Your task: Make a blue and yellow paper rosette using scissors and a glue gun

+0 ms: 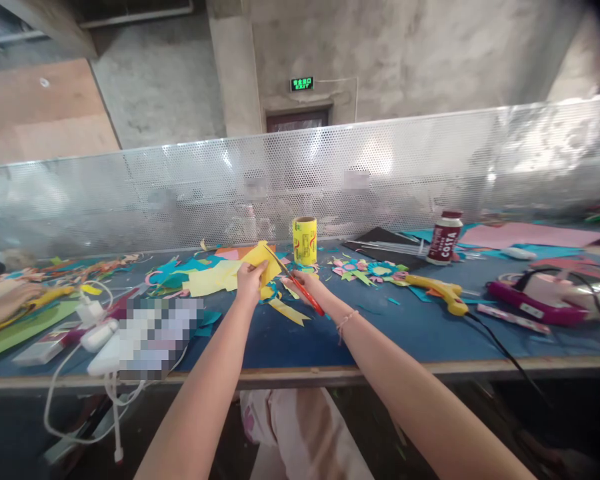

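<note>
My left hand [251, 281] pinches a piece of yellow paper [258, 256] over the middle of the table. In my right hand [307, 291] is a pair of scissors [312, 297] with red handles, its blades pointing up and left against the paper's right edge. Whether the blades are parted is too small to tell. A cut yellow paper strip [290, 311] with a notched end lies just below the hands. Pale yellow sheets [213, 279] spread out to the left of my left hand. Beyond my right hand stands a yellow-wrapped roll [305, 241].
At right are a yellow glue gun [437, 291] with a black cord, paper flowers [353, 268], a maroon COSTA bottle [445, 238] and a purple case [535, 301]. White cables and a power strip [103, 355] lie left. Another person's hand [10, 300] is at far left. A perforated metal screen [405, 173] borders the back.
</note>
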A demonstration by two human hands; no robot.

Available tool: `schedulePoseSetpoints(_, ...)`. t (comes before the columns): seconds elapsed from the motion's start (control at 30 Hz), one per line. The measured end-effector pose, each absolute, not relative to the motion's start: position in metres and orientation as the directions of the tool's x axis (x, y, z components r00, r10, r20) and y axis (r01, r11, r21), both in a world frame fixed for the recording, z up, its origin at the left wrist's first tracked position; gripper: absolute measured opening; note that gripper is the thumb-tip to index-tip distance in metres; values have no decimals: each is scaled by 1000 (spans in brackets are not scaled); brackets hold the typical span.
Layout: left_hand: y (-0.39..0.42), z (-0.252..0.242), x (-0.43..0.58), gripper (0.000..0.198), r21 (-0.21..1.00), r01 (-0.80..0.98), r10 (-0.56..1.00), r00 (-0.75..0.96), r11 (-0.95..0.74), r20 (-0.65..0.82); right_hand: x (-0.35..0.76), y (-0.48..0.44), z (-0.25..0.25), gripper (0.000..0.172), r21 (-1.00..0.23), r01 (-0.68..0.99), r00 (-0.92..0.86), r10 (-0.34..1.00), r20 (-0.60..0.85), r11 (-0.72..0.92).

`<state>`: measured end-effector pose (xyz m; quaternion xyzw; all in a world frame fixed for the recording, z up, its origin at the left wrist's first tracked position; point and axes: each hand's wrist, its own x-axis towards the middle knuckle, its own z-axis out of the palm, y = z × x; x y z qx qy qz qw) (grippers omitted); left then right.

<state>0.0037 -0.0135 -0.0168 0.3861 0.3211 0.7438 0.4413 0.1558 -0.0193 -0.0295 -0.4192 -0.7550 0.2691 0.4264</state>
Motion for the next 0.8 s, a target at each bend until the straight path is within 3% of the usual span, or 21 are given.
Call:
schedulePoseSetpoints(0.17, -16, -15, 4, 37, 803, -447, 911, -301, -395, 281, 156, -26, -22, 33, -797, 409, -286, 892, 350, 444)
schedulePoseSetpoints(0.47, -24, -12, 12, 41, 793, -474, 923, -176, -383, 341, 158, -33, -17, 46, -842, 366, -310, 905, 292, 397)
schedulePoseSetpoints(0.8, -19, -15, 11, 42, 806, -466, 930, -212, -365, 299, 154, -27, -21, 45, -816, 405, -242, 909, 340, 413)
